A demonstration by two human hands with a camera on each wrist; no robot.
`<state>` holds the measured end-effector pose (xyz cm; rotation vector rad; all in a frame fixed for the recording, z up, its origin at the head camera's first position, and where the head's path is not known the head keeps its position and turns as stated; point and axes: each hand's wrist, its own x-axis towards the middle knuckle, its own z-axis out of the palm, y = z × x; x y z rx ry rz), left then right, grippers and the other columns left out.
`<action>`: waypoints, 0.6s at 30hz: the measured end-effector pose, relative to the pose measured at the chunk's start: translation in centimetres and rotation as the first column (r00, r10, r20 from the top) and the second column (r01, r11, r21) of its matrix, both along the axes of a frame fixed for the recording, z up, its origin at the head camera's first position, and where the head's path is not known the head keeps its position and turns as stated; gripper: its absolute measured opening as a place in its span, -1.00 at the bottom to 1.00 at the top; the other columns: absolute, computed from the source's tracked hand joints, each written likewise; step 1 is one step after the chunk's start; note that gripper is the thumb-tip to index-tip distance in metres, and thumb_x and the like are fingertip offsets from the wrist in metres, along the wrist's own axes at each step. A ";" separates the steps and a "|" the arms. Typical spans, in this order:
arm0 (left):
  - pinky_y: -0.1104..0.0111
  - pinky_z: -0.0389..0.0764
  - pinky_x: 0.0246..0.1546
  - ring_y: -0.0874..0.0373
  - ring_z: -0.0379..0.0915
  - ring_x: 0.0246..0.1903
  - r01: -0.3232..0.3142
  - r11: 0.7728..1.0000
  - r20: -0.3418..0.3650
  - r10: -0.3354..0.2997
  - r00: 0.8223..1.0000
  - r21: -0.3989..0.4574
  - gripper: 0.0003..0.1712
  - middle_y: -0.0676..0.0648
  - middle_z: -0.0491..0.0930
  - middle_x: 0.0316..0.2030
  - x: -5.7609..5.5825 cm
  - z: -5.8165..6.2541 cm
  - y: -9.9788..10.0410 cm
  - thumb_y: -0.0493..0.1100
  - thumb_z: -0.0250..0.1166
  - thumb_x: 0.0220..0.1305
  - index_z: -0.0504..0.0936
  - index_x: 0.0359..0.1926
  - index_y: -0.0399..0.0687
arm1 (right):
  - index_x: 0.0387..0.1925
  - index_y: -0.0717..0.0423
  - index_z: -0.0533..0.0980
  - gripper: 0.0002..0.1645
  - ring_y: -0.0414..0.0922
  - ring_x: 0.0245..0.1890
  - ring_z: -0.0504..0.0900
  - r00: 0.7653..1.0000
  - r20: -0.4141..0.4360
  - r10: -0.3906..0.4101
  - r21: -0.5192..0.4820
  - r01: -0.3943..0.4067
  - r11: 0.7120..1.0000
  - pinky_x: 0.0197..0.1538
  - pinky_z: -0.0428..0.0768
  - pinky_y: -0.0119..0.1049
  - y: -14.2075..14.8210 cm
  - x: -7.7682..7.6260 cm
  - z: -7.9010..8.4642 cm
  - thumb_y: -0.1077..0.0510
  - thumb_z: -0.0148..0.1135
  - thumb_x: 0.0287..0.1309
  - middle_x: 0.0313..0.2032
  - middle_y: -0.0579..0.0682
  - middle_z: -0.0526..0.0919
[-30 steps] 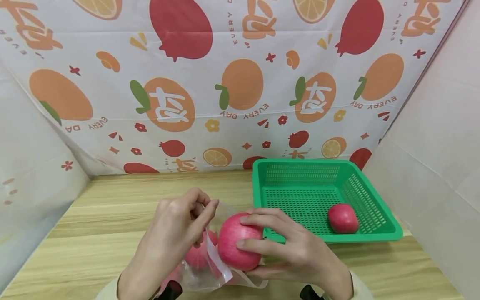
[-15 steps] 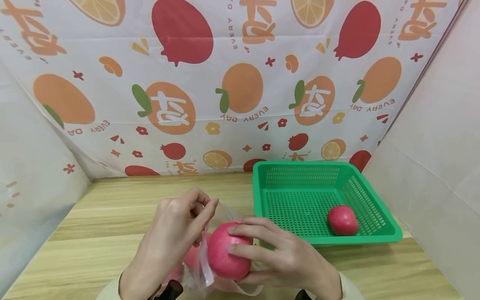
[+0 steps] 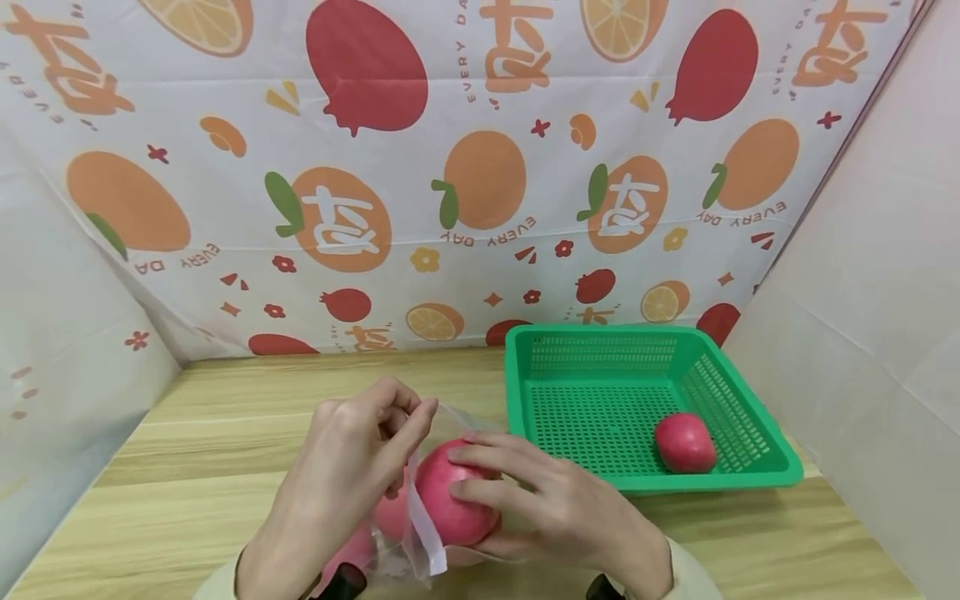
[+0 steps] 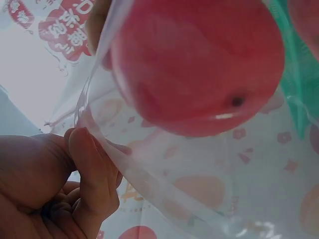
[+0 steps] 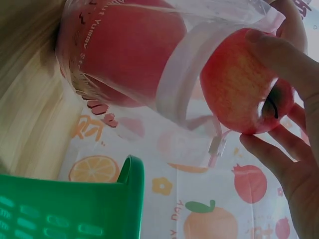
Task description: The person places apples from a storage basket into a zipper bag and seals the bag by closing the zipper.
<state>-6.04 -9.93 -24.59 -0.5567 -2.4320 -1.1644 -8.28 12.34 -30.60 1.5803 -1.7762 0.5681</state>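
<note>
My left hand [image 3: 345, 467] pinches the rim of a clear plastic zip bag [image 3: 426, 533] between thumb and fingers, shown closer in the left wrist view, where the hand [image 4: 92, 174] sits at the film's edge. Within the bag lie other apples [image 5: 124, 55], partly covered by my left hand in the head view. A red apple [image 3: 450, 504] is at the bag's mouth, gripped by my right hand [image 3: 551, 508] with the fingers spread over its outer side. In the right wrist view this apple [image 5: 234, 79] shows its stem end, half inside the white rim.
To the right stands a green plastic basket [image 3: 517, 400] with one apple [image 3: 686, 442] in it. Both rest on a wooden table [image 3: 247, 417]. A fruit-printed cloth [image 3: 420, 100] rises behind, and pale walls [image 3: 855, 333] close off the sides.
My right hand has moved left and slightly down with the apple, bringing it further into the bag's mouth. My left hand keeps its pinch on the rim, almost still.
</note>
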 end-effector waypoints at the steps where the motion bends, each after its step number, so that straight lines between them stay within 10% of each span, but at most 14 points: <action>1: 0.53 0.40 -0.80 0.51 0.25 -0.83 0.000 1.000 -0.001 0.000 1.000 0.004 -0.84 0.23 0.50 -0.69 0.0 0.0 0.0 -0.34 0.42 0.25 0.62 -0.41 -0.07 | 0.09 0.14 0.54 -0.31 0.01 0.18 0.62 1.000 -0.012 -0.011 -0.003 0.011 1.000 0.22 0.61 -0.28 0.0 -0.1 0.0 -0.05 0.62 -0.01 0.15 0.15 0.61; 18: 0.60 0.35 -0.80 0.59 0.21 -0.85 0.000 1.000 -0.148 0.002 0.989 0.016 -0.77 0.26 0.48 -0.70 -0.1 -0.3 -0.6 -0.42 0.43 0.19 0.60 -0.44 -0.03 | -0.05 0.06 0.62 -0.45 -0.08 0.11 0.66 0.996 -0.042 -0.076 -0.016 0.075 0.997 0.14 0.64 -0.37 0.6 -0.5 0.7 0.09 0.68 -0.10 0.09 0.09 0.64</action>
